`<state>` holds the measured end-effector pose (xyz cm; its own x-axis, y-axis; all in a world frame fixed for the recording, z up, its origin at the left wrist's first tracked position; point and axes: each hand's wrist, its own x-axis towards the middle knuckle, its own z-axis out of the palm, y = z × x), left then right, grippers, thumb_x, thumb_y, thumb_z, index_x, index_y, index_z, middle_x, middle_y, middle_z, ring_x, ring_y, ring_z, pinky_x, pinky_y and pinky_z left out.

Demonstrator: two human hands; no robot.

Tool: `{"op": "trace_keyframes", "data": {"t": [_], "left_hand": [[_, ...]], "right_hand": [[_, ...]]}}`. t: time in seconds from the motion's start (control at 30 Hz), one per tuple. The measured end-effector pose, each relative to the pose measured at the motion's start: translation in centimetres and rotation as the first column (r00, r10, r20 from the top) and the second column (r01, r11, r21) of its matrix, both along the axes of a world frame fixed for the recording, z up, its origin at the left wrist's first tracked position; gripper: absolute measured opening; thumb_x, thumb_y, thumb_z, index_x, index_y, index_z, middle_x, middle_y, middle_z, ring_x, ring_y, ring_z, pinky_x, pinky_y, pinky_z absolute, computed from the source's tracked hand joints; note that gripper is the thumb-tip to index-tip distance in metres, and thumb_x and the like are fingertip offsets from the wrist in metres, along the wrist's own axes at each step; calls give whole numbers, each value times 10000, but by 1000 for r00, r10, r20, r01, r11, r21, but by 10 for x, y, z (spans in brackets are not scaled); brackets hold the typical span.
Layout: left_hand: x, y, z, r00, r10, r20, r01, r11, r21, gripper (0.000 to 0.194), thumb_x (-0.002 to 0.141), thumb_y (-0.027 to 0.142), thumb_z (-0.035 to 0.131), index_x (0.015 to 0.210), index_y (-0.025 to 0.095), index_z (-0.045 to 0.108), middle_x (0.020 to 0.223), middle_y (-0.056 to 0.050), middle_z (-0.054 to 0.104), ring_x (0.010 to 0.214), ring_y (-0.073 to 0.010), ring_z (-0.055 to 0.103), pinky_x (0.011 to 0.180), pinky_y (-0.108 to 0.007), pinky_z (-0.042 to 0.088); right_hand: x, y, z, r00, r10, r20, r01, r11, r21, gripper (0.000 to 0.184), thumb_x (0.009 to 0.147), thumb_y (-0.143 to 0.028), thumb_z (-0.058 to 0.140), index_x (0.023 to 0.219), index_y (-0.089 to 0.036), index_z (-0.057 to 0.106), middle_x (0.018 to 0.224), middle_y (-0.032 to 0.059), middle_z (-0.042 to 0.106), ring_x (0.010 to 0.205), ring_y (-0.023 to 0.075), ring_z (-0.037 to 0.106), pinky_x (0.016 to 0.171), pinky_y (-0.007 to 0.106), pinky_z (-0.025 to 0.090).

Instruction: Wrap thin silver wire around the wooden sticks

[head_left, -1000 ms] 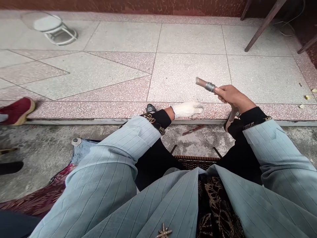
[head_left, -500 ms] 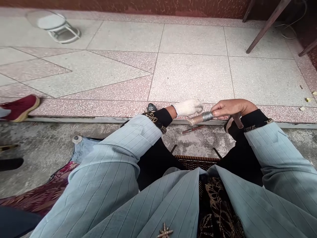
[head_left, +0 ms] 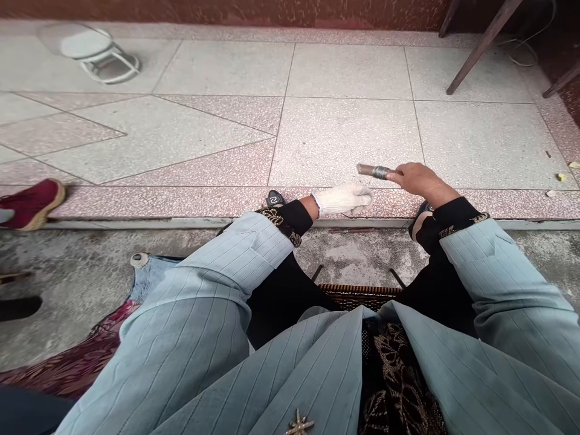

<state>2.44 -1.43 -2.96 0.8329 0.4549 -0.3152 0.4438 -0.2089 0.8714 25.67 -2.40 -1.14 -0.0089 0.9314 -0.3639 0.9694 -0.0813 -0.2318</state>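
Observation:
My right hand [head_left: 421, 181] is bare and closed round one end of a short stick wound with silvery wire [head_left: 379, 172]. The stick's other end points left, raised above the tiled step. Lower and to the left, my left hand [head_left: 347, 198] wears a white knitted glove. Its fingers are curled in, and whatever they may hold is hidden. A gap separates this glove from the stick. Beneath the gloved hand, a thin reddish rod [head_left: 352, 230] lies along the foot of the step.
A white stool [head_left: 109, 57] stands at the back left on the tiles. Dark wooden legs [head_left: 483, 48] rise at the back right. Another person's red shoe [head_left: 34, 204] rests at the left edge. Between my knees shows a woven seat [head_left: 357, 296].
My right hand has lifted the wire-wound stick up and away from the gloved hand, and the stick has swung to point farther back. My left hand has barely moved.

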Motion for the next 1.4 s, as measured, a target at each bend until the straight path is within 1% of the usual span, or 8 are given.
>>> {"op": "trace_keyframes", "data": {"t": [0.2,0.53,0.7,0.83,0.93,1.07,1.2,1.4], "left_hand": [[-1,-6,12,1000,13,-21,-13,1000,13,164,891,296,513,804,177,583,631,8,534,537,-96,454,541,-226,350],[1,1,4,997,15,-80,-8,997,82,122,850,277,558,835,165,603,617,18,494,541,-102,409,553,-247,345],[2,0,0,997,-30,-74,39,992,120,125,829,262,556,796,172,635,625,1,529,591,-128,463,591,-251,358],[-2,2,2,995,-73,-66,82,988,134,149,804,282,595,786,151,663,681,-18,607,662,-135,498,638,-247,366],[-5,6,3,997,-53,-55,56,997,58,165,812,296,614,812,142,676,660,-26,609,640,-131,502,624,-254,369],[-8,10,3,1000,16,17,-15,998,-62,165,869,299,578,834,153,647,585,-3,525,537,-106,459,554,-249,365],[-7,11,3,991,72,113,-47,977,-207,230,944,349,497,845,163,588,556,37,415,467,-74,378,460,-206,318],[-2,7,-2,988,109,106,-85,975,-207,222,965,339,482,848,163,551,581,40,434,443,-59,370,409,-189,287]], "right_hand": [[6,-2,-2,823,-61,-564,51,998,-33,454,940,-588,479,734,-189,541,625,40,526,517,128,436,531,294,353],[-9,-21,23,625,18,-781,-152,983,-99,457,942,-606,485,763,-188,537,613,-9,472,516,96,381,515,255,325],[-2,-23,27,582,211,-785,-629,728,-271,485,910,-612,545,711,-170,539,601,-37,459,530,79,378,544,238,319],[0,-20,14,683,250,-687,-672,583,-457,518,873,-649,562,672,-173,528,561,-43,439,514,85,350,535,249,295],[0,-14,5,853,270,-447,-484,732,-480,506,799,-659,642,657,-180,565,563,-13,467,530,113,379,540,278,280],[3,-4,5,987,78,-139,-103,978,-179,433,790,-613,671,717,-190,616,675,63,545,620,174,457,575,318,284],[4,-2,11,968,-78,-238,97,993,69,406,875,-573,589,756,-186,603,691,78,542,636,182,458,591,331,314],[-3,-11,12,730,-79,-678,76,997,-35,444,917,-615,516,814,-187,572,628,22,482,519,120,392,503,290,318]]}}
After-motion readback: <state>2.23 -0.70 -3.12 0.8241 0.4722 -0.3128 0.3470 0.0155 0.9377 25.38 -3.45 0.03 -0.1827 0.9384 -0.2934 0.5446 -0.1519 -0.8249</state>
